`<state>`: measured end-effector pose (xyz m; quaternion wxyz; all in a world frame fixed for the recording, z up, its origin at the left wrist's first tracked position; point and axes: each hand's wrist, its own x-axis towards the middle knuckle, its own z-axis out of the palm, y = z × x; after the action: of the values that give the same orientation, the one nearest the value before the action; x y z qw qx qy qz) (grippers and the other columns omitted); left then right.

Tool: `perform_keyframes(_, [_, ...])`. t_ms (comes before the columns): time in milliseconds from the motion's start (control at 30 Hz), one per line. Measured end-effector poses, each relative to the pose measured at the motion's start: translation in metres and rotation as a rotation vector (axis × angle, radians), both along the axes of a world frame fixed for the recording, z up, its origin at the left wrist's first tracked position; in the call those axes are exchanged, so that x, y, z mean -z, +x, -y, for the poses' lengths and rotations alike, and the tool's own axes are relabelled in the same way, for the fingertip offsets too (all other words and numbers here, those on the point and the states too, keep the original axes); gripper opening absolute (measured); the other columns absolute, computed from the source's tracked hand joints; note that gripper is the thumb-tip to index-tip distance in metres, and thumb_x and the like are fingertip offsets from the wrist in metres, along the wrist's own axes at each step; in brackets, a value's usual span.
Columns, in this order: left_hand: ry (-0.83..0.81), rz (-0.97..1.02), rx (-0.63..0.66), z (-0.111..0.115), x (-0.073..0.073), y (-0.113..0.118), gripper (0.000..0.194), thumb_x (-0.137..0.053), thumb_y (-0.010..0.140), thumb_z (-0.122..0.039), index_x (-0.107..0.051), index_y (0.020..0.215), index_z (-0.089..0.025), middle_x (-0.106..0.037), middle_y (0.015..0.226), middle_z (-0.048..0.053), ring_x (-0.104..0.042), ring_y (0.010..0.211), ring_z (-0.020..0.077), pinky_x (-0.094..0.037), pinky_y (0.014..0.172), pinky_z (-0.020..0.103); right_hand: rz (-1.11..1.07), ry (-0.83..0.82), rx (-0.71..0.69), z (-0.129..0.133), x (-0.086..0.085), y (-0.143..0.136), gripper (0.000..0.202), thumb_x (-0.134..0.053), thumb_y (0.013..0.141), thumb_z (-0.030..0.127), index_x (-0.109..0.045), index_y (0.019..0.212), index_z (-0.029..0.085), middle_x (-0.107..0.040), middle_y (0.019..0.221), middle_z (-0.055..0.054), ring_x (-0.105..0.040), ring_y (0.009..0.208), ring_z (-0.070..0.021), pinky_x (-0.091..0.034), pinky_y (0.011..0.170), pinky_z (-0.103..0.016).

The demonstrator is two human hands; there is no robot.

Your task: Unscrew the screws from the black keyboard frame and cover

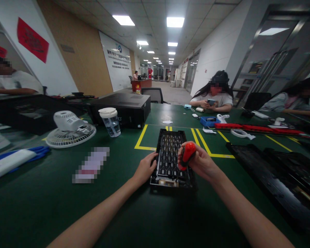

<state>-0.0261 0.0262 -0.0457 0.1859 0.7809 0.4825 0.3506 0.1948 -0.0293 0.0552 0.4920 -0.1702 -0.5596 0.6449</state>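
- Head view, right hand [200, 161]: the fingers are closed around the handle of a red-and-black screwdriver [188, 155]. The thumb and fingers bear on the grip, with no visible gap to it.
- Head view, screwdriver: the handle is uppermost and tilted; the shaft points down over the near end of the black casing [167, 151]. Contact at the tip cannot be determined.
- Head view, left hand [144, 168]: the thumb and forefinger are slightly apart at the left edge of the casing, touching it. The remaining fingers are partly hidden; whether they clamp the edge cannot be determined.
- Head view, casing: located between the two hands on the green table [113, 213], its long side running away from the person. Its interior shows rows of moulded cells. A light-brown cylindrical part [167, 183] lies in its near end.
- Head view, surroundings: further black casings [268, 175] lie at the right.
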Motion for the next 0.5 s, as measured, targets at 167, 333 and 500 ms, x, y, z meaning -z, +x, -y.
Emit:
perform_keyframes(167, [0.014,0.001,0.006,0.0012,-0.002,-0.0001,0.036,-0.039,0.083,-0.022,-0.055,0.115,-0.016,-0.053,0.125,0.007,-0.048,0.117,0.017,-0.035,0.103,0.035,0.008,0.035,0.051,-0.0006,-0.0004,-0.0031,0.037,-0.061,0.075,0.04,-0.053,0.104,0.02,-0.058,0.093,-0.007,-0.057,0.08,-0.0167,-0.048,0.068,-0.031])
perform_keyframes(333, [0.007,-0.01,0.004,0.0018,-0.0039,-0.0001,0.036,-0.039,0.083,-0.023,-0.055,0.115,-0.016,-0.053,0.125,0.006,-0.048,0.116,0.0167,-0.035,0.103,0.035,0.032,0.056,0.124,0.0009,-0.0023,-0.0057,0.036,-0.063,0.074,0.041,-0.053,0.101,0.019,-0.059,0.092,-0.006,-0.058,0.075,-0.0154,-0.048,0.069,-0.03])
perform_keyframes(500, [0.009,-0.003,0.004,0.0014,-0.0032,0.0009,0.036,-0.039,0.083,-0.022,-0.054,0.115,-0.017,-0.052,0.126,0.006,-0.047,0.117,0.0163,-0.034,0.104,0.035,0.053,0.075,0.178,0.002,-0.0031,-0.0068,0.037,-0.063,0.073,0.043,-0.05,0.099,0.02,-0.059,0.094,-0.007,-0.058,0.076,-0.0168,-0.05,0.067,-0.032])
